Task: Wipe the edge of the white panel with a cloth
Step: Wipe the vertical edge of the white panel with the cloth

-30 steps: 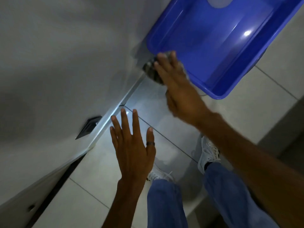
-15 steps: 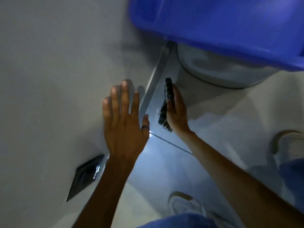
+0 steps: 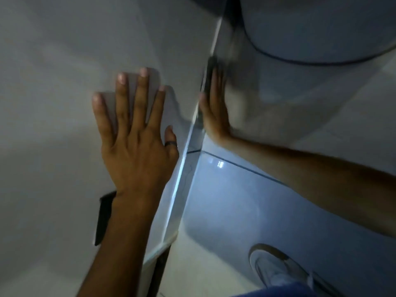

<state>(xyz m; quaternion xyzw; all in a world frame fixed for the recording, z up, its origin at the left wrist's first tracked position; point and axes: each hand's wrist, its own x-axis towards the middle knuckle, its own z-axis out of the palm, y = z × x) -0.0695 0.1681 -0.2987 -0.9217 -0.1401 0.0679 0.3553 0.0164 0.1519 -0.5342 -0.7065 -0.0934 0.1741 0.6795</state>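
The white panel (image 3: 53, 93) fills the left half of the view, its bright edge (image 3: 182, 166) running diagonally from top centre to lower middle. My left hand (image 3: 135, 133) lies flat on the panel face with fingers spread, a dark ring on the thumb. My right hand (image 3: 214, 106) is pressed flat against the panel's edge side, holding a dark cloth (image 3: 209, 71) between palm and edge. Only a thin strip of the cloth shows above and beside the fingers, and it is blurred.
A round white object (image 3: 321, 28) sits at the top right, close beyond my right hand. A dark rectangular fitting (image 3: 102, 217) is set in the panel behind my left wrist. Pale floor tiles (image 3: 225, 211) and my white shoe (image 3: 276, 271) lie below.
My right hand with the cloth has come from near the blue tub to the panel's edge and flattened against it. My left hand has settled on the panel. The tub has left the view.
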